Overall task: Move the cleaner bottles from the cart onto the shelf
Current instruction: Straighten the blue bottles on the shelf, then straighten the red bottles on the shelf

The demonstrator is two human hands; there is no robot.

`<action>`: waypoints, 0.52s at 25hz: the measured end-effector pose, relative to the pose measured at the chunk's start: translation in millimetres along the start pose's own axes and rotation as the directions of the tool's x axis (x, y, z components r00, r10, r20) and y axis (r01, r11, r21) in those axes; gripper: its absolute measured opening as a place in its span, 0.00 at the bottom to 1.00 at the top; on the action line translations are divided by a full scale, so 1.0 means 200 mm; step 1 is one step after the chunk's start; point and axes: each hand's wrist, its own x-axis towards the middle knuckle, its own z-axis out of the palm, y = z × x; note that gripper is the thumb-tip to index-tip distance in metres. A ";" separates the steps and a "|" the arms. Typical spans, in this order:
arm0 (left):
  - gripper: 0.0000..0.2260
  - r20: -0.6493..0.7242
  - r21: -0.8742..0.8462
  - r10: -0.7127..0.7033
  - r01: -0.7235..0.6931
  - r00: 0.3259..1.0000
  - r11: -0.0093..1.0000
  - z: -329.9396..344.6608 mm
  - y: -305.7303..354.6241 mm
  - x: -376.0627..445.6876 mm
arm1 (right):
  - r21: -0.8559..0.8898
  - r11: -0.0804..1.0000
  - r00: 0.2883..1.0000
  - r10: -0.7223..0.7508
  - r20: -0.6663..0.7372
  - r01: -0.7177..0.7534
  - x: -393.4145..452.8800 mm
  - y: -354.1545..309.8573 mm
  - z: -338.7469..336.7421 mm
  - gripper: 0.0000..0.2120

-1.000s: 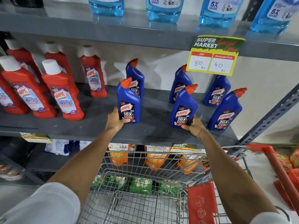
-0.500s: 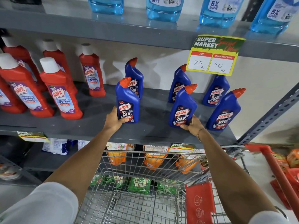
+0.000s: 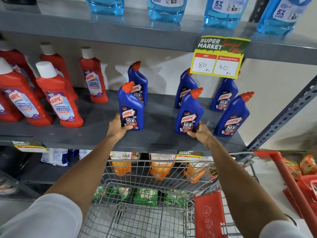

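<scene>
We see both hands at the grey shelf (image 3: 159,140) above the wire cart (image 3: 154,200). The left hand (image 3: 118,128) grasps the lower part of a blue cleaner bottle (image 3: 131,107), thumb across its label, the bottle standing upright on the shelf. The right hand (image 3: 199,133) grasps the base of a second blue bottle (image 3: 188,114), fingers wrapped at its lower right corner; this bottle also rests on the shelf. Beyond the left fingers stands a third blue bottle (image 3: 139,83); beyond and right of the right fingers stand three more. Red cleaner bottles (image 3: 58,100) stand left of the left hand. A price tag (image 3: 221,57) hangs above.
</scene>
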 end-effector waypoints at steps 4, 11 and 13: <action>0.25 0.031 -0.002 -0.037 0.037 0.999 0.999 -0.01 0.00 0.00 | 0.144 0.990 0.997 0.008 -0.077 0.004 -0.05 0.07 0.03 0.33; 0.24 0.004 -0.129 -0.035 0.035 0.999 0.991 -0.15 -0.12 -0.05 | -0.005 0.989 0.770 -0.120 -0.627 0.150 -0.42 -0.02 0.47 0.11; 0.14 -0.122 -0.084 0.022 -0.032 0.992 0.996 -0.27 -0.17 -0.09 | -0.093 0.978 0.847 -0.209 -0.489 0.188 -0.47 -0.09 0.71 0.11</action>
